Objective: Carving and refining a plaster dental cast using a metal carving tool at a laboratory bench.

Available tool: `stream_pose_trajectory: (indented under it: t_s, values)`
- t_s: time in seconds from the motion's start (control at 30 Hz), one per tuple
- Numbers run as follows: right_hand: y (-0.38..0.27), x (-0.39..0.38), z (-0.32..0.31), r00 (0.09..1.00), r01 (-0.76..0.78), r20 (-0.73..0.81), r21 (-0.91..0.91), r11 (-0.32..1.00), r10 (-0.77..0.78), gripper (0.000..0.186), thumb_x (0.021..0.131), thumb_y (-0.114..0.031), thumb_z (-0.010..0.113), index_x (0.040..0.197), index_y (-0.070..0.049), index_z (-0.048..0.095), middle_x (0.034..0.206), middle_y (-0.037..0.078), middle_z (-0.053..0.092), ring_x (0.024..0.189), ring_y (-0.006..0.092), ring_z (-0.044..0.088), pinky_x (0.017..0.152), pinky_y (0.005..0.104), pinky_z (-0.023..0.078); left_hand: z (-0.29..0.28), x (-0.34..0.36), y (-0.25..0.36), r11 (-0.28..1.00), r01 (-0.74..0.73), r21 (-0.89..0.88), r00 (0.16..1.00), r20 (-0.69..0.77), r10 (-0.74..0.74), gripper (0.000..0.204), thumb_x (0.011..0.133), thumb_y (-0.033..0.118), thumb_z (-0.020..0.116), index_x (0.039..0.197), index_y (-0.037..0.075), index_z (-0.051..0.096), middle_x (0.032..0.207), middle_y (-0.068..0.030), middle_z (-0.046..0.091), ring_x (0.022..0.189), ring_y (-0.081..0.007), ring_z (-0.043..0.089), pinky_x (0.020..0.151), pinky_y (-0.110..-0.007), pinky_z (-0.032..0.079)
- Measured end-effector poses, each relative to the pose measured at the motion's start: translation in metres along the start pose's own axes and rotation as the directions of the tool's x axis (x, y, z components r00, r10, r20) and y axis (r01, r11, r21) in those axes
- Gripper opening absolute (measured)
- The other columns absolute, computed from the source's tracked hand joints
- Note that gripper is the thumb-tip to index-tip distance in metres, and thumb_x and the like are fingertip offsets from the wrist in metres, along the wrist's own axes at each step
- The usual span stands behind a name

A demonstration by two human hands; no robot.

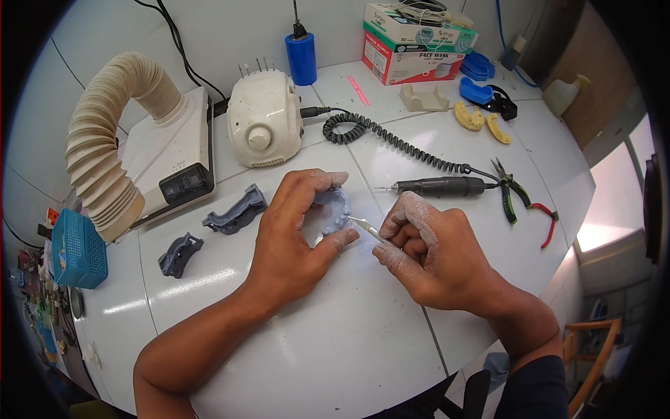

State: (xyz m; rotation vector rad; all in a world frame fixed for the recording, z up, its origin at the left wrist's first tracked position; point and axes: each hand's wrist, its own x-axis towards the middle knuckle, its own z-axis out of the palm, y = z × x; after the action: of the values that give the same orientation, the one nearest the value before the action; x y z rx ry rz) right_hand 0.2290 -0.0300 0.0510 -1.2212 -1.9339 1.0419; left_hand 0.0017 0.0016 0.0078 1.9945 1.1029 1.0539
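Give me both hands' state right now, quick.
Left hand: holding a blue-gray dental model between thumb and fingers.
Right hand: closed, pinching a slim pale tool.

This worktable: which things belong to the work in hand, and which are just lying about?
In hand:
- grey-blue dental model, in the left hand
- pale slim tool, in the right hand, tip at the model

Apparently just lying about:
- dark handpiece
- pliers
- larger dark grey piece
- turquoise basket

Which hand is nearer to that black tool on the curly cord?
The right hand, just below the black tool in the picture, gripping a slim instrument. The left hand is farther off, to the tool's lower left, holding a grey-blue dental model.
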Motion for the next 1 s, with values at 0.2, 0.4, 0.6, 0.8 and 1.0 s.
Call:
stream_pose_trajectory:
  t_s: [0.2,0.4,0.6,0.8,1.0]
  values:
    - [-0.0020,0.0004,-0.0005,1.000,0.000,0.006,-0.014,1.000,0.000,0.022,0.090,-0.002,0.074,0.103,0.004,0.057,0.075,0.015,0.067,0.063,0.0256,0.069,0.061,0.0341,0.054,0.0001,-0.0001,-0.0008,1.000,0.000,-0.009,1.000,0.008,0.000,0.063,0.078,0.006,0.086,0.137,0.004,0.062,0.130,-0.0112,0.057,0.121,-0.0224,0.061,0.106,-0.036,0.050]
    - [-0.0021,-0.0001,-0.0005,1.000,0.009,0.004,-0.016,1.000,-0.009,0.022,0.090,-0.001,0.074,0.103,0.004,0.057,0.074,0.015,0.067,0.063,0.0254,0.069,0.060,0.0339,0.054,0.0002,0.0000,0.0006,1.000,0.005,0.003,1.000,0.010,-0.005,0.064,0.078,0.006,0.086,0.137,0.004,0.062,0.130,-0.0117,0.057,0.121,-0.0228,0.061,0.105,-0.037,0.050]
    - [-0.0009,-0.0002,0.0002,1.000,0.014,0.001,-0.013,1.000,-0.014,0.022,0.090,-0.001,0.074,0.103,0.004,0.057,0.074,0.015,0.067,0.062,0.0254,0.069,0.060,0.0340,0.053,-0.0001,-0.0002,-0.0002,1.000,-0.010,0.007,1.000,0.015,0.010,0.063,0.079,0.006,0.085,0.137,0.005,0.062,0.131,-0.0119,0.057,0.121,-0.0231,0.061,0.105,-0.037,0.051]
    - [-0.0020,0.0000,-0.0004,1.000,0.000,0.012,-0.014,1.000,0.000,0.022,0.090,-0.001,0.074,0.103,0.003,0.057,0.074,0.015,0.067,0.062,0.0252,0.068,0.060,0.0339,0.053,-0.0002,-0.0002,-0.0019,0.999,-0.024,0.024,1.000,0.015,0.023,0.063,0.079,0.006,0.085,0.137,0.005,0.061,0.131,-0.0121,0.057,0.121,-0.0231,0.061,0.105,-0.037,0.050]
    - [0.0002,0.0000,-0.0017,1.000,0.026,-0.011,0.007,1.000,-0.025,0.021,0.091,-0.001,0.073,0.104,0.003,0.057,0.074,0.014,0.066,0.060,0.0207,0.067,0.056,0.0313,0.051,0.0009,0.0005,-0.0034,0.999,-0.033,-0.004,0.999,0.018,0.033,0.063,0.080,0.006,0.086,0.137,0.003,0.060,0.130,-0.0119,0.055,0.121,-0.0213,0.060,0.107,-0.037,0.051]
